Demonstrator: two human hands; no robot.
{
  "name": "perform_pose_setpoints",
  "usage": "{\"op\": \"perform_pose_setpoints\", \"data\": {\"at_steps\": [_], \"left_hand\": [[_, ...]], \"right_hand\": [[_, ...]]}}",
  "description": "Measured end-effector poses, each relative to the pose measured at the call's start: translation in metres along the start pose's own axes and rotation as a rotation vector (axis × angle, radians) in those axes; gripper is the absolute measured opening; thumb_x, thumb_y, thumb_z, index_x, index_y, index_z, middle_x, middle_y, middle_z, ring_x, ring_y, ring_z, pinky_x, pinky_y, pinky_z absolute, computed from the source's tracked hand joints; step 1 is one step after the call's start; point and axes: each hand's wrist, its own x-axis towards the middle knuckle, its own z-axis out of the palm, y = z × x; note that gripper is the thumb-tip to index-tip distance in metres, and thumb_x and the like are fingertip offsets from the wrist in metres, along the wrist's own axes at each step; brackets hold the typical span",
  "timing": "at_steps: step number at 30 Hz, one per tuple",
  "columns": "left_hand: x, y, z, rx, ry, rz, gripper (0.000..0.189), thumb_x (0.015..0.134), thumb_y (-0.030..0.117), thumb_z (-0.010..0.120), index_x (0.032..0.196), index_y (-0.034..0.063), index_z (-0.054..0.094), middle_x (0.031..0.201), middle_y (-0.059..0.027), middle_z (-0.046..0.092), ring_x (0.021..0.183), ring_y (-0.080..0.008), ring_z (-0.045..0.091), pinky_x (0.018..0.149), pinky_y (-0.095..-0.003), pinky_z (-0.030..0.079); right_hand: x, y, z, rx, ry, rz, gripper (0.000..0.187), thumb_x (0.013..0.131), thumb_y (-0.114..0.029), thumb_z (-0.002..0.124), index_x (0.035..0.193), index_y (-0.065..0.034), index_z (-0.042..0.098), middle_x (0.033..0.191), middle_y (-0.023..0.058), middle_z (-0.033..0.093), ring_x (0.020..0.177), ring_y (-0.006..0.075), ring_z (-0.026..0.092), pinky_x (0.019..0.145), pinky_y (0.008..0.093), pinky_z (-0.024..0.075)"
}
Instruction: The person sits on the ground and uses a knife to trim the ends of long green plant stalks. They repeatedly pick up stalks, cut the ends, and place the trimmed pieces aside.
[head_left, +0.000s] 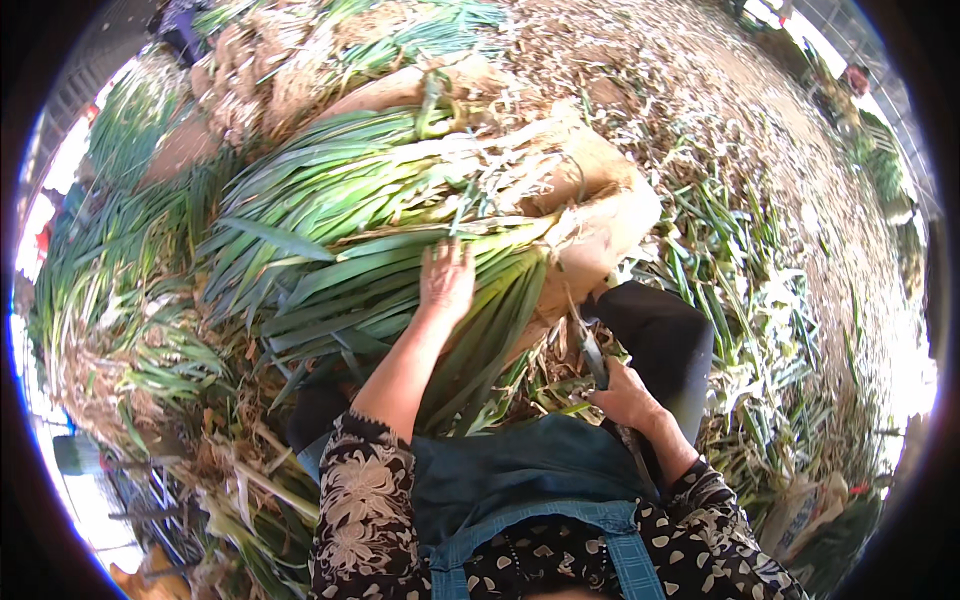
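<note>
My left hand (448, 279) lies with its fingers spread on the long green leaves of a pile of leek-like plants (360, 262). The roots and pale stalks of the pile point right, over a tan sheet or sack (592, 255). Lower right, beside my dark-trousered knee, my right hand (622, 391) is closed around a knife-like tool (591, 352) whose narrow tip points up and left. The exact kind of tool is not clear. Some leaves hang down between my knees, above my blue apron (517, 465).
Loose leaf trimmings (757, 360) cover the ground on the right, with dry scraps (675, 97) beyond. More leafy bundles (120, 255) lie at the left. A sack (802, 510) sits at the lower right. Part of a person in purple (180, 26) shows at the upper left.
</note>
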Motion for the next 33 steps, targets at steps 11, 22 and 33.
{"op": "perform_pose_setpoints", "data": {"at_steps": [11, 22, 33], "left_hand": [[0.027, 0.014, -0.011, 0.106, -0.392, -0.121, 0.067, 0.071, 0.033, 0.076, 0.127, 0.0051, 0.051, 0.124, -0.0152, 0.057, 0.117, -0.0300, 0.052, 0.099, -0.0505, 0.037], [0.014, 0.051, -0.064, -0.137, -0.386, -0.208, 0.056, 0.071, 0.047, 0.079, 0.100, 0.0016, 0.065, 0.095, -0.0191, 0.069, 0.093, -0.0332, 0.067, 0.080, -0.0426, 0.054], [-0.003, 0.044, -0.039, -0.140, -0.179, -0.244, 0.043, 0.079, 0.047, 0.070, 0.091, 0.0053, 0.069, 0.088, -0.0166, 0.068, 0.088, -0.0352, 0.065, 0.076, -0.0468, 0.051]], "right_hand": [[0.019, -0.023, 0.024, -0.081, -0.030, -0.170, 0.041, 0.070, -0.013, 0.056, 0.101, 0.0126, 0.052, 0.091, 0.0316, 0.064, 0.090, 0.0448, 0.064, 0.082, 0.0483, 0.0505], [0.018, -0.022, 0.029, -0.165, 0.210, -0.260, 0.041, 0.069, -0.015, 0.063, 0.100, 0.0071, 0.049, 0.090, 0.0278, 0.063, 0.085, 0.0417, 0.064, 0.079, 0.0465, 0.0522], [0.037, -0.005, 0.038, -0.176, 0.175, -0.253, 0.040, 0.068, -0.018, 0.065, 0.094, 0.0076, 0.050, 0.081, 0.0267, 0.065, 0.080, 0.0407, 0.066, 0.073, 0.0465, 0.0544]]}}
